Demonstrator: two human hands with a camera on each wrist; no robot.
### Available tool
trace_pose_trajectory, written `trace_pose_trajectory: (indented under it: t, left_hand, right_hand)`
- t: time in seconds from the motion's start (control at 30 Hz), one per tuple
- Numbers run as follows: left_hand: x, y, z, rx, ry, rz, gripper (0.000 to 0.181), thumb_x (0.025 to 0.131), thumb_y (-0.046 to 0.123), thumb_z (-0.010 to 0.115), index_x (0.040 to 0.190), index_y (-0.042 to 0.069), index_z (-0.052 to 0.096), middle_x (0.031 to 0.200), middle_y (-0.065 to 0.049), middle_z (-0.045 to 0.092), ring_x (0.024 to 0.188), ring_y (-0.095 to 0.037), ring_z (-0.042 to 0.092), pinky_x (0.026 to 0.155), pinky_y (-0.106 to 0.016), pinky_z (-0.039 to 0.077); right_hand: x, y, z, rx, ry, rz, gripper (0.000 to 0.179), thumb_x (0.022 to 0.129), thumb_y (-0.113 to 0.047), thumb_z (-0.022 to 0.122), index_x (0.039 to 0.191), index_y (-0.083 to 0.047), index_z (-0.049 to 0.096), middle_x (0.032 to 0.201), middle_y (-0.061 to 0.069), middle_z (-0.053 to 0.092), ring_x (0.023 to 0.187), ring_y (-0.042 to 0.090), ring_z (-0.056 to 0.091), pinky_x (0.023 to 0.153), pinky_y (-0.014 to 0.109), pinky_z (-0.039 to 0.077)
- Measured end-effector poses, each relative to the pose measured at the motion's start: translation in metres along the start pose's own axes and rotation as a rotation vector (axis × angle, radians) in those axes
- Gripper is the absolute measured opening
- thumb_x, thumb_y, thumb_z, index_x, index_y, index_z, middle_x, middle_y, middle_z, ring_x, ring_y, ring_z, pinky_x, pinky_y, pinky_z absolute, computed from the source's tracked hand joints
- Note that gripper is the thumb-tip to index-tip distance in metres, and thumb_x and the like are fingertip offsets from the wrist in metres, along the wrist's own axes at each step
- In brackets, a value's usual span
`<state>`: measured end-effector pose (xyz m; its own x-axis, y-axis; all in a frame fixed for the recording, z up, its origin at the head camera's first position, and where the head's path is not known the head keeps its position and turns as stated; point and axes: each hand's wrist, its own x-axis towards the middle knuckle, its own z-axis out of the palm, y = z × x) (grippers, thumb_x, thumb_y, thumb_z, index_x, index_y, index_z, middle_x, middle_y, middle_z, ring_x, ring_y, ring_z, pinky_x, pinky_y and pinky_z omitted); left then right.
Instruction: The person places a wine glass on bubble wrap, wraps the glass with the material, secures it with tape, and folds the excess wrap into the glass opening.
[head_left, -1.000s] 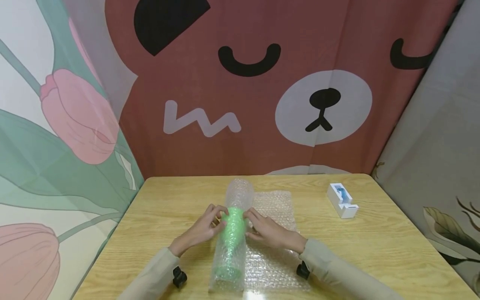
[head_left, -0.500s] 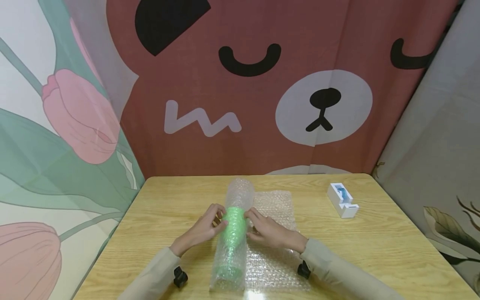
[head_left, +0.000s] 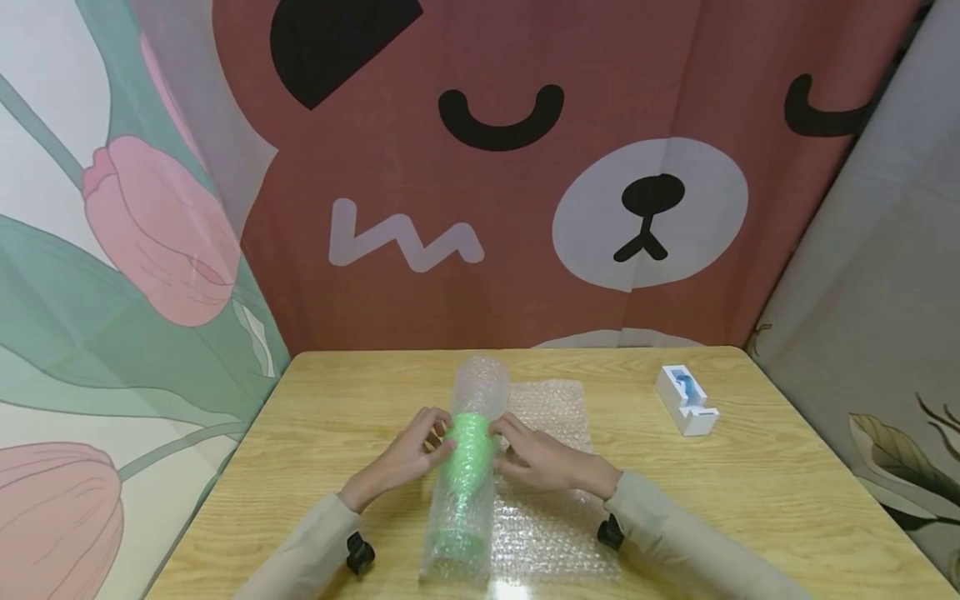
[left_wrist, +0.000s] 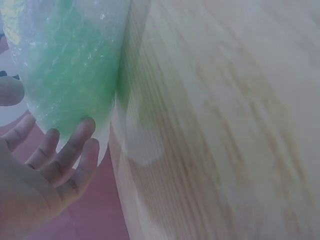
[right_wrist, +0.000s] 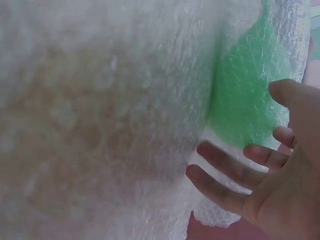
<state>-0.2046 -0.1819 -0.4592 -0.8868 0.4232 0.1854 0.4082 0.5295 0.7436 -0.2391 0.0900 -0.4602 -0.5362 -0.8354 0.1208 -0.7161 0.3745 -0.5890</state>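
A roll of bubble wrap (head_left: pixel 480 385) lies lengthwise on the table, wound around a green goblet-shaped thing (head_left: pixel 471 450) that shows through it. The wide green part is at mid-roll, with a narrow stem and a foot towards the near end. My left hand (head_left: pixel 408 450) rests its fingertips and thumb at the roll's left side. From the other side my right hand (head_left: pixel 543 460) touches the roll, fingers spread and lightly bent. In the right wrist view, fingertips (right_wrist: pixel 210 150) sit low along the wrap where the flat sheet meets the roll.
The unrolled bubble wrap sheet (head_left: pixel 551 542) extends to the right, partly under my right forearm. A white tape dispenser (head_left: pixel 686 402) with blue tape stands at the back right of the wooden table (head_left: pixel 345 383). Printed curtains (head_left: pixel 420 308) hang behind and beside it.
The roll has shifted very slightly to the right, and both hands have stayed alongside it. Otherwise the scene looks the same.
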Motion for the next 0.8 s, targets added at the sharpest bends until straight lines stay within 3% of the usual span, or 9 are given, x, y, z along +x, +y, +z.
trace_pose_trajectory:
  t: [0.33,0.53,0.8]
  left_hand:
    - [0.0008,0.0,0.0,-0.021,0.009,0.006,0.024,0.103,0.023,0.055,0.123,0.011,0.052,0.105,-0.006,0.049,0.092,-0.02,0.058,0.077,-0.033,0.052]
    - [0.0014,-0.0006,0.0003,-0.024,0.009,0.017,0.023,0.103,0.021,0.054,0.123,0.011,0.053,0.105,-0.006,0.049,0.092,-0.019,0.058,0.076,-0.032,0.052]
    - [0.0007,-0.0025,-0.0001,-0.034,0.0,0.017,0.023,0.103,0.02,0.054,0.123,0.01,0.052,0.106,-0.008,0.049,0.092,-0.02,0.058,0.076,-0.034,0.052]
  right_hand:
    - [-0.0031,0.0022,-0.0014,-0.036,0.012,-0.004,0.042,0.105,-0.036,0.05,0.139,-0.016,0.037,0.128,0.0,0.042,0.078,0.005,0.056,0.072,0.023,0.051]
    - [-0.0037,0.0011,-0.0011,-0.046,0.024,-0.003,0.043,0.105,-0.035,0.051,0.139,-0.014,0.038,0.128,0.001,0.044,0.08,0.005,0.058,0.073,0.023,0.052]
    - [-0.0015,0.0005,0.0017,-0.099,0.049,-0.026,0.043,0.104,-0.033,0.053,0.139,-0.011,0.04,0.128,0.002,0.045,0.068,0.002,0.051,0.064,0.019,0.049]
